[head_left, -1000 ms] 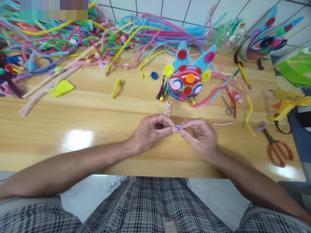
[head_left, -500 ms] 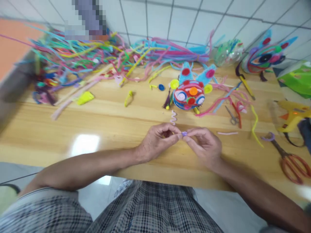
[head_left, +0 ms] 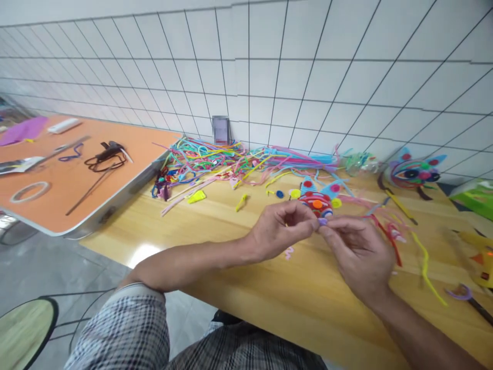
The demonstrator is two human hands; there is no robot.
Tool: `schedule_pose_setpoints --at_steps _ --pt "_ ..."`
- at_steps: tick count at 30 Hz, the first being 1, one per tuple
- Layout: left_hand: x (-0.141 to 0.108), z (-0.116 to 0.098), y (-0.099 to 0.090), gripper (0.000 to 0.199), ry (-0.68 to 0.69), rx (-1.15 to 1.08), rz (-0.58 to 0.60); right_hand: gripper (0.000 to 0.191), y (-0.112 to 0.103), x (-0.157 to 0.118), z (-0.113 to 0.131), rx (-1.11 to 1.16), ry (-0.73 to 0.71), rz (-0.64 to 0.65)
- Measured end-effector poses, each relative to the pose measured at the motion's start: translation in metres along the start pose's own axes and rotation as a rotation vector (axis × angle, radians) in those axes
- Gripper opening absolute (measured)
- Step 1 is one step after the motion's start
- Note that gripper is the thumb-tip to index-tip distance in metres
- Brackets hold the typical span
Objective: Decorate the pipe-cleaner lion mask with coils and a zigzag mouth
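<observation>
Head view: a small purple piece (head_left: 322, 221) sits between the fingertips of the 2 hands, raised before the nearer decorated figure; fingers cover part of it, so its full shape is hard to make out. The left hand (head_left: 283, 226) pinches its left end, thumb against forefinger, and the right hand (head_left: 360, 252) grips the other end in the same narrow way. Behind them, the red figure with 2 blue ears (head_left: 316, 198) has its lower part hidden by the hands. A pale pink curl (head_left: 289, 252) lies below the left hand, partly covered. At right, a blurred yellow tool (head_left: 486, 254) and a dark blade (head_left: 481, 310) are cut off by the frame. Farther back, fuzzy stems (head_left: 208, 159) tangle too densely to count, and pixelation masks an object (head_left: 221, 129) by the wall.
</observation>
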State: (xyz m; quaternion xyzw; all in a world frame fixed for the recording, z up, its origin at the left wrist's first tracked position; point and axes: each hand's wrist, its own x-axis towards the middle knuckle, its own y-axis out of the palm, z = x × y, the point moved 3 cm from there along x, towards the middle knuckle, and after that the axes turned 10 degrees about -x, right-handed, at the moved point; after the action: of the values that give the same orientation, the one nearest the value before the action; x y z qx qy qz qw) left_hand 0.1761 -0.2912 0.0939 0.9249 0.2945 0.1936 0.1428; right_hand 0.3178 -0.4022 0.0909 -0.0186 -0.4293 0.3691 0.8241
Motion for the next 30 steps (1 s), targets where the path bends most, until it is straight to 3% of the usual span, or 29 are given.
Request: schedule_pose_setpoints --at_steps 4,8,19,30 --pt "0.024 -0.028 0.007 0.046 0.089 -0.037 0.028 0.009 -0.001 0.03 0.017 0.057 -0.01 -0.062" --pt "0.031 -0.045 0.014 0.048 0.116 0.047 0.046 0.008 -0.005 0.042 0.024 0.049 -0.028 -0.125" --pt "0.024 -0.038 0.005 0.019 0.116 0.209 -0.061 0.006 -0.001 0.036 0.015 0.019 -0.041 -0.072" --pt "0.019 -0.039 0.004 0.024 0.143 0.237 -0.091 0.013 -0.001 0.031 0.015 0.009 -0.105 -0.099"
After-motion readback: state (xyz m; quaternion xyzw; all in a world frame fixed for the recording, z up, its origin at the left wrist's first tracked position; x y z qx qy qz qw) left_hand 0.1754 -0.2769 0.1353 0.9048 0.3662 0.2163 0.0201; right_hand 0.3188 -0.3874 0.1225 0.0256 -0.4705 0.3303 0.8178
